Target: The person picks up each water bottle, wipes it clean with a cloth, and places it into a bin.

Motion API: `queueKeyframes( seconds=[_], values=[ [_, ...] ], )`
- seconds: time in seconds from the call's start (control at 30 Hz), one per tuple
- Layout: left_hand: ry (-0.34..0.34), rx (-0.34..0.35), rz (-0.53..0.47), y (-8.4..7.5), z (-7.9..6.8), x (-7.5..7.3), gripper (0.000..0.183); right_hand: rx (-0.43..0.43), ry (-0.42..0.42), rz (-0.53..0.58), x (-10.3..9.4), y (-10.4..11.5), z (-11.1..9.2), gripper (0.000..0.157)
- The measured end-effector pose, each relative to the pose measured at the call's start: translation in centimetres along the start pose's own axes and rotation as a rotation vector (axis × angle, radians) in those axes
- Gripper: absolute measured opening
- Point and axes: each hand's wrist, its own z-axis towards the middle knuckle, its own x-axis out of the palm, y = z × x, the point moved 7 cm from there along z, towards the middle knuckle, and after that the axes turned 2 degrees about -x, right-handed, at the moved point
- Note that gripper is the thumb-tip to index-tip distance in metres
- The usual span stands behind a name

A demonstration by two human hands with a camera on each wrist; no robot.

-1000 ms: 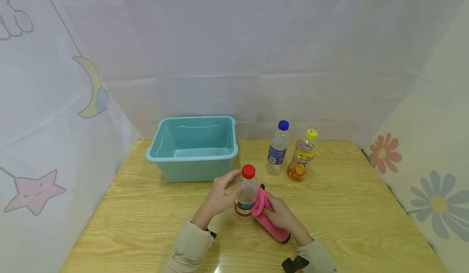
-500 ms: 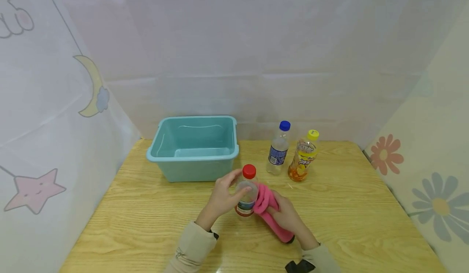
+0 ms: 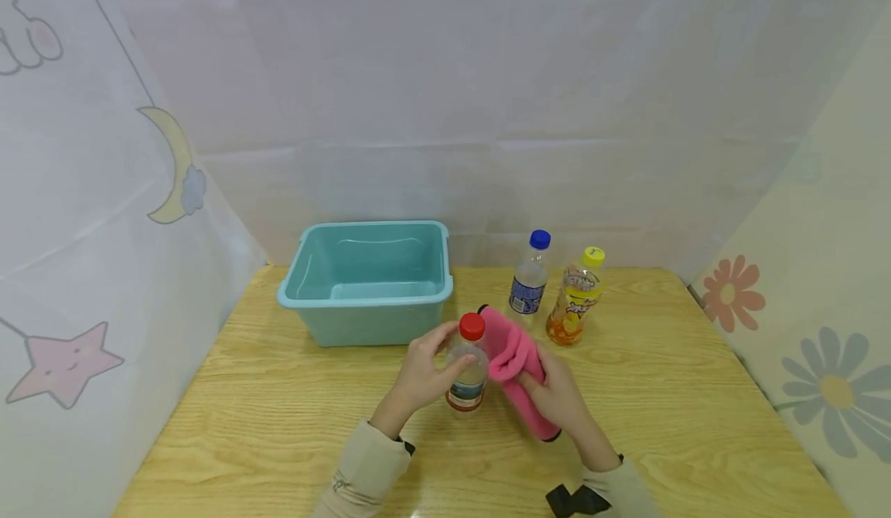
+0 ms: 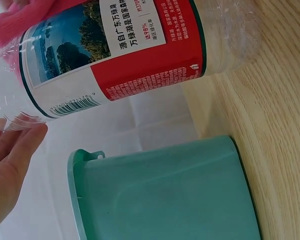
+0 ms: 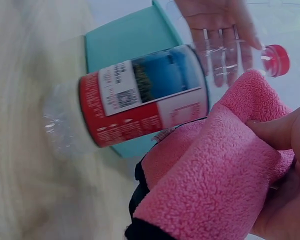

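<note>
A clear plastic bottle (image 3: 468, 379) with a red cap stands upright on the table in the head view. Its red, white and blue label (image 5: 140, 95) faces the right wrist camera. My left hand (image 3: 423, 367) holds the bottle around its upper part, below the cap, from the left. On the other side, my right hand (image 3: 553, 394) grips a folded pink cloth (image 3: 511, 348) with dark edging, thumb on top and fingers beneath. The fluffy cloth (image 5: 205, 175) hangs close against the bottle's right side, and its far end reaches past the bottle toward the back.
A light-blue plastic basin (image 3: 376, 321) stands at the back left. Behind my right hand stand a blue-capped bottle (image 3: 529, 282) and a yellow-capped bottle (image 3: 574, 305) with orange contents. White sheeting (image 3: 445, 116) closes off the back of the wooden table (image 3: 278, 425).
My right hand has moved slightly right and away from me, and the cloth's far end has swung out beyond the bottle. The left hand and bottle stay nearly in place.
</note>
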Motion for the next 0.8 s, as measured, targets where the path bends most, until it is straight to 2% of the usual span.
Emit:
queueKeyframes(
  seconds=[0.13, 0.3, 0.43, 0.63, 0.8],
  values=[
    [-0.018, 0.062, 0.047, -0.4, -0.1, -0.1, 0.041, -0.047, -0.049, 0.004, -1.2, 1.5, 0.4, 0.040],
    [-0.055, 0.147, 0.121, -0.7, -0.1, -0.4, 0.037, -0.114, -0.070, 0.020, -2.0, 3.0, 1.0, 0.045],
    [-0.056, 0.131, 0.116, -0.8, 0.2, -0.6, 0.037, -0.144, -0.082, 0.007, -2.4, 3.7, 1.4, 0.045],
    [-0.021, 0.077, 0.080, -0.6, 0.1, -0.5, 0.037, -0.138, -0.088, 0.006, -2.8, 4.0, 1.5, 0.044],
    [0.001, 0.079, 0.058, -0.7, 0.2, -0.5, 0.039, -0.167, -0.084, 0.015, -2.7, 4.3, 1.7, 0.042]
  ],
)
